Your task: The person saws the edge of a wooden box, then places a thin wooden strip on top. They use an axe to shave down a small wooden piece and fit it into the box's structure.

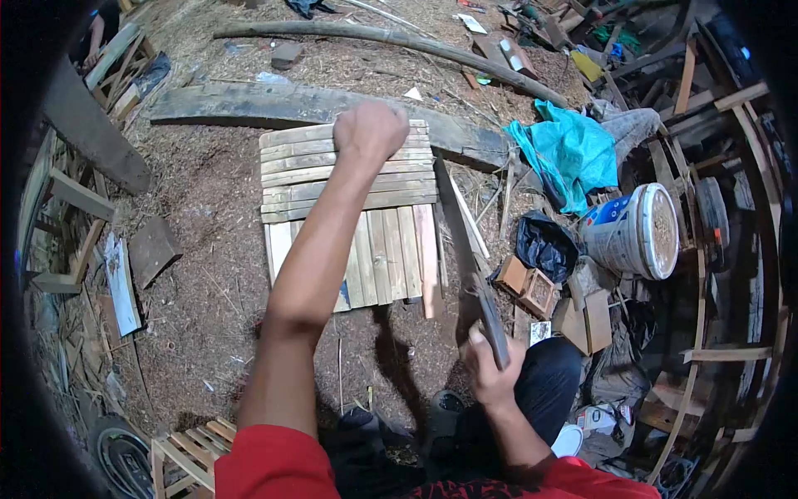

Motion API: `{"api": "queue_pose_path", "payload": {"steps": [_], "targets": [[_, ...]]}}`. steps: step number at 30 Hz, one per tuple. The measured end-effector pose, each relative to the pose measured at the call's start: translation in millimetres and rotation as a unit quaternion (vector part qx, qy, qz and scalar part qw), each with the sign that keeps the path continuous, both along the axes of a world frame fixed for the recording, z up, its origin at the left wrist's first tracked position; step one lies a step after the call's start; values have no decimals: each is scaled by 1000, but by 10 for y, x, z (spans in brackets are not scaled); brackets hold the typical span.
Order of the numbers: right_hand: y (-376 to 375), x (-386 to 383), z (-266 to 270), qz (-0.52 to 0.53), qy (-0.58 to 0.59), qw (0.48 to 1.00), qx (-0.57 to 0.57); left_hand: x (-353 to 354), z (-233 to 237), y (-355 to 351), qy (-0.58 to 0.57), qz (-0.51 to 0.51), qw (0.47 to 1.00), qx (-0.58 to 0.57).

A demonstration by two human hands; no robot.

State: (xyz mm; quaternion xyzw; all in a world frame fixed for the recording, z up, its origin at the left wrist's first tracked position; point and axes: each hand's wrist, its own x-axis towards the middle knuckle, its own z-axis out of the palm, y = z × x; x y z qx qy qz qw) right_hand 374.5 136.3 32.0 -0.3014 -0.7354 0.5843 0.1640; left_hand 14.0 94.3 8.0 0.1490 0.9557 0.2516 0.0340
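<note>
My left hand [371, 130] is closed in a fist on the top slats of a small wooden slatted piece [384, 249], near its far edge; what the fingers grip, if anything, is hidden. The piece has crosswise slats at the back and lengthwise slats in front. In my right hand [492, 366] is the handle of a handsaw [456, 224]. The saw's long dark blade points away from me, along the right side of the slatted piece.
A thick plank [241, 101] lies behind the slatted piece, with a long pole [391, 40] beyond. To the right are a teal sheet [569, 154], a white bucket [659, 231], a black bag [544, 245] and wood blocks. A slatted wooden frame [187, 460] stands at lower left.
</note>
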Motion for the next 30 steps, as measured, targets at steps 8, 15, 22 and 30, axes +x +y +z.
{"api": "queue_pose_path", "payload": {"steps": [8,15,22,30], "targets": [[93,-328,-6,29,5,999,-20,-24,0,7,-21,-14,1000,1],[172,-574,-143,11,18,999,-35,76,42,-12,-20,2,1000,19],[-72,4,23,-19,13,998,66,13,49,1,-20,9,1000,3],[-46,-82,-42,5,6,1000,7,-43,-26,-3,6,10,1000,-10]]}}
